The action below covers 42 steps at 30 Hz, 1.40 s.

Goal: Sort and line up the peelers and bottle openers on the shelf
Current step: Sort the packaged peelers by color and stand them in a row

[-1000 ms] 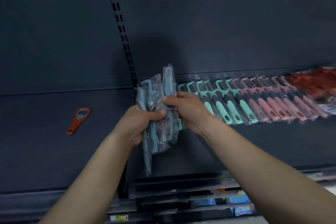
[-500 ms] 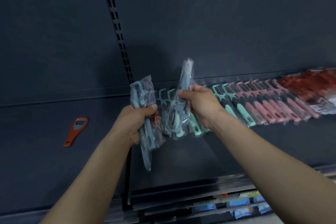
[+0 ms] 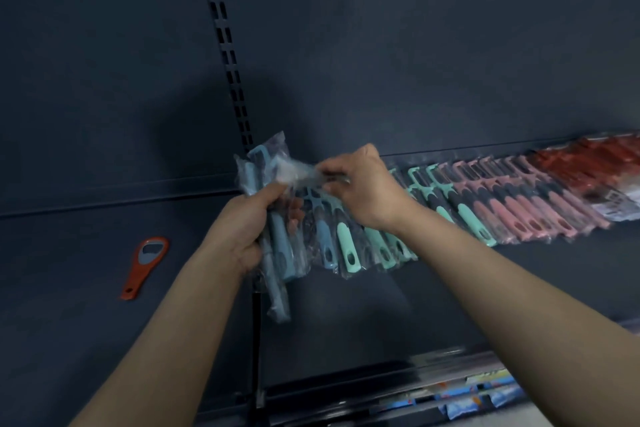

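Observation:
My left hand (image 3: 242, 229) grips a bundle of blue peelers (image 3: 273, 253) in clear plastic bags, held upright over the dark shelf (image 3: 346, 305). My right hand (image 3: 360, 187) pinches the plastic top of one bag beside that bundle. Under my right hand a blue peeler (image 3: 325, 243) lies at the left end of a row on the shelf. The row runs right through mint-green peelers (image 3: 464, 215), pink peelers (image 3: 519, 215) and red ones (image 3: 595, 163). An orange bottle opener (image 3: 143, 263) lies alone on the left shelf section.
A slotted upright rail (image 3: 227, 55) divides the dark back panel. Below the shelf's front edge, a lower shelf with colourful packages (image 3: 485, 395) shows at the bottom right.
My right hand laid the peeler it held down at the left end of the row and moved back to the top of the bundle. The bundle stays in my left hand.

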Each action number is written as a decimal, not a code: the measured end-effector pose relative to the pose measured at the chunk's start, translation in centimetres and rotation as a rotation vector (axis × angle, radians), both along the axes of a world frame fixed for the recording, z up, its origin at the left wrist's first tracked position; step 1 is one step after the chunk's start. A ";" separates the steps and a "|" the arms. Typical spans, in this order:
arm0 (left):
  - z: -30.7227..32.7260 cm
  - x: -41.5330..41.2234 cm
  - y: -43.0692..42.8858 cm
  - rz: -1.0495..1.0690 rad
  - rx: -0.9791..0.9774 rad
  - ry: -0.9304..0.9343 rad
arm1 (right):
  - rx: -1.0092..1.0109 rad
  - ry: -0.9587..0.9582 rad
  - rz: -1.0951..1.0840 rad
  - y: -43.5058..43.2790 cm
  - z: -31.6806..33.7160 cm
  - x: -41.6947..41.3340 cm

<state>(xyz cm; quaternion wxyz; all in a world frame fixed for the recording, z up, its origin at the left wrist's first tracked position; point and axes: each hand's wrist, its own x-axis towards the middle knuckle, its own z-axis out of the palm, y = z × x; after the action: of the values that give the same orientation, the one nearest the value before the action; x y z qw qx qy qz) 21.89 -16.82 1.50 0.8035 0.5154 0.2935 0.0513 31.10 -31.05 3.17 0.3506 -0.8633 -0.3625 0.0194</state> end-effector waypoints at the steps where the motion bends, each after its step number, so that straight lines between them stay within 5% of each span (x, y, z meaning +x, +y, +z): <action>1: 0.0 -0.2 0.1 -0.039 -0.015 0.000 | -0.060 -0.041 0.031 0.0 -0.5 0.1; 8: -0.8 -1.0 -1.0 -0.213 -0.016 0.002 | -0.315 -0.217 0.236 -0.3 -2.1 1.4; 13: -1.3 -0.3 -3.2 -0.036 -0.050 0.010 | -0.025 -0.230 0.062 -1.7 -2.6 1.7; 16: -1.2 0.1 -4.5 0.061 -0.068 0.012 | 0.242 0.199 -0.166 -2.3 -2.4 1.5; 19: -1.1 0.2 -5.8 0.071 -0.050 0.011 | 0.347 0.822 -0.088 -2.1 -2.8 1.1; 21: -1.1 -0.1 -6.3 0.068 -0.038 0.025 | 0.327 0.917 -0.092 -1.7 -3.1 1.0; 34: -2.2 -3.0 0.2 0.355 0.113 0.161 | 0.177 0.708 -0.206 0.5 -3.7 -0.1; 42: -2.7 -3.9 2.1 0.241 0.135 0.161 | 0.123 0.675 -0.161 5.1 -4.6 -3.0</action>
<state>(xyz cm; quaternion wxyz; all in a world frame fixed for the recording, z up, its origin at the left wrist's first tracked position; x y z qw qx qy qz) 18.02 -14.71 -1.23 0.7289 0.5318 0.4125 0.1256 28.08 -25.97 -1.46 0.5025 -0.8114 -0.1573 0.2539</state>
